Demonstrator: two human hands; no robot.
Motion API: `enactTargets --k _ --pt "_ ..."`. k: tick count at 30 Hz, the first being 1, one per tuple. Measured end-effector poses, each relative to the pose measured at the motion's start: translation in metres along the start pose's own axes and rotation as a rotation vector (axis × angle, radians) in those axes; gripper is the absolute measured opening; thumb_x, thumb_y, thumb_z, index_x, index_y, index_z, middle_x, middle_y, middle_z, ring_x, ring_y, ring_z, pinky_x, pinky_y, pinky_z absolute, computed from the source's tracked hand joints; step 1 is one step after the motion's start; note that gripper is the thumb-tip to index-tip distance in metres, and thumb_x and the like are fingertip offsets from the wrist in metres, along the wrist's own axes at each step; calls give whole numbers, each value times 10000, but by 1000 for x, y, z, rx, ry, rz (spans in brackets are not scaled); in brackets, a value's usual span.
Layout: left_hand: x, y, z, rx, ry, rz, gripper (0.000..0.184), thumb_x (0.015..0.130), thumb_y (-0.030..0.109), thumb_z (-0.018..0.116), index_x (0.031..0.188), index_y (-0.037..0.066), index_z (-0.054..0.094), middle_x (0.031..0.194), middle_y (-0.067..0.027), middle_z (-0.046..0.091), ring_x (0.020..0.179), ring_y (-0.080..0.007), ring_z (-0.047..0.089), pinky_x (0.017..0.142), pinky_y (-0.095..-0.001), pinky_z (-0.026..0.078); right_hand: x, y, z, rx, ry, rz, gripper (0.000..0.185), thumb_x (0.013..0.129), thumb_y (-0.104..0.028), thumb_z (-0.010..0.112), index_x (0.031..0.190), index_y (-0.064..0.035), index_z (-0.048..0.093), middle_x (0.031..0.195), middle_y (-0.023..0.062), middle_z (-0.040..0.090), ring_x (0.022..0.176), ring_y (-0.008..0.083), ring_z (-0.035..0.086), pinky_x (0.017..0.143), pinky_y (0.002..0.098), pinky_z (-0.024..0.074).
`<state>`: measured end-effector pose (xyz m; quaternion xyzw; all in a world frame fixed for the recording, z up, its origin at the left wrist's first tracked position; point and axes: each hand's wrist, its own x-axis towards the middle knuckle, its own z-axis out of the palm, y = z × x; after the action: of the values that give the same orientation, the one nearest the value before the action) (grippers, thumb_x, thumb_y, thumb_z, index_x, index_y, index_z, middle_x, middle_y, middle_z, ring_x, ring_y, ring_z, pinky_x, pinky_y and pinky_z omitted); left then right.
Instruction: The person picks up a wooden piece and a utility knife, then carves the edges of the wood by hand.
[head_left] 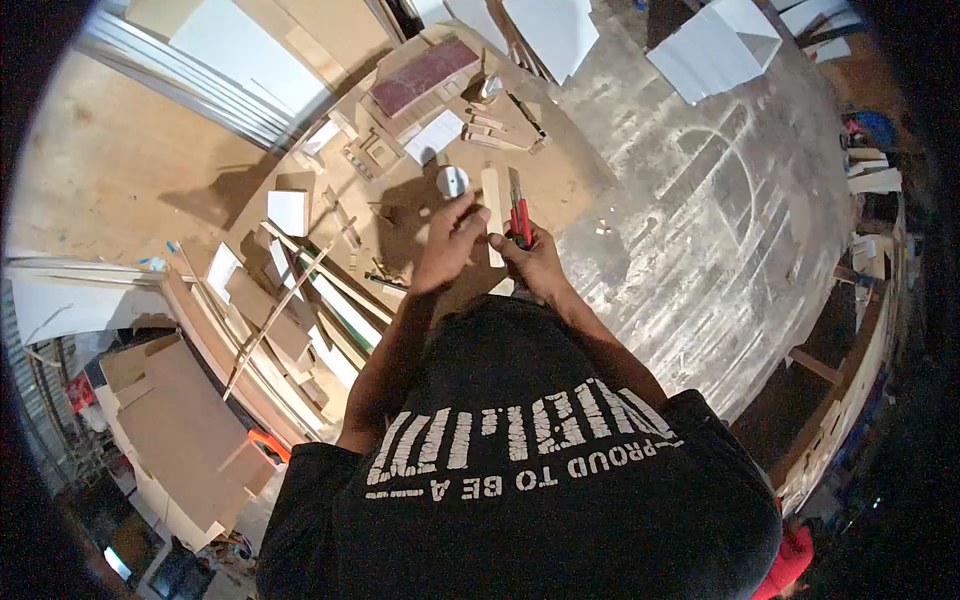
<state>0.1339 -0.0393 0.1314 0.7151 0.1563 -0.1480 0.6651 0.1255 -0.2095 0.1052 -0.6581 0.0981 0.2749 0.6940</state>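
A cutter knife [519,222] with a red body is in my right hand [535,268], its blade pointing away from me. Just left of the knife is a narrow pale wood strip [493,205]; my right thumb lies against its lower part. My left hand [448,245] is beside the strip on its left, fingers half bent and partly apart, with nothing clearly held in them. Beyond these fingertips is a round, whitish disc [452,181] with a dark spot at its middle. The left hand's palm side is hidden.
On the brown board [575,180] lie a dark red block [425,77], a white card [434,136] and small wood pieces [380,152]. Long wood strips [285,290] lean at the left. A brown panel [185,430] is lower left; scuffed grey floor [700,230] extends right.
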Motion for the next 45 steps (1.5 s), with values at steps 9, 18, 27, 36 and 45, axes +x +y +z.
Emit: enactTargets --k 9,18,27,36,45 --pt "2 -54 23 -415 30 -411 303 990 342 578 931 49 626 735 -26 564 536 -136 529 431 -303 413 -26 28 -31 -433 109 -118 472 1045 -468 414 1196 -56 589 893 186 678 797 372 664 723 447 517" --pt "18 -83 10 -480 -71 -530 513 1030 542 271 1054 131 576 643 -23 502 420 -119 374 380 -271 281 -20 51 -18 -861 -8 -275 407 1054 -406 409 1246 -68 531 777 249 665 774 457 667 677 525 506" --pt "31 -87 -4 -693 -192 -736 450 1051 506 236 1163 161 503 702 -38 494 435 -119 327 413 -257 281 -12 43 -9 -962 -15 -246 388 1047 -375 421 1316 -101 478 794 271 668 772 468 667 665 557 509" --pt "22 -70 4 -689 -64 -716 347 1017 414 307 1041 127 500 693 -29 473 477 -127 342 436 -284 280 -10 38 -15 -976 -11 -235 388 1046 -370 424 1325 -107 484 787 261 674 756 459 670 659 550 522" --pt "25 -69 3 -545 -97 -636 123 1010 221 443 954 114 467 631 -20 465 418 -98 331 381 -284 271 -12 35 -13 -1057 -45 -239 404 1050 -369 417 1347 -104 489 823 254 683 792 444 680 666 537 527"
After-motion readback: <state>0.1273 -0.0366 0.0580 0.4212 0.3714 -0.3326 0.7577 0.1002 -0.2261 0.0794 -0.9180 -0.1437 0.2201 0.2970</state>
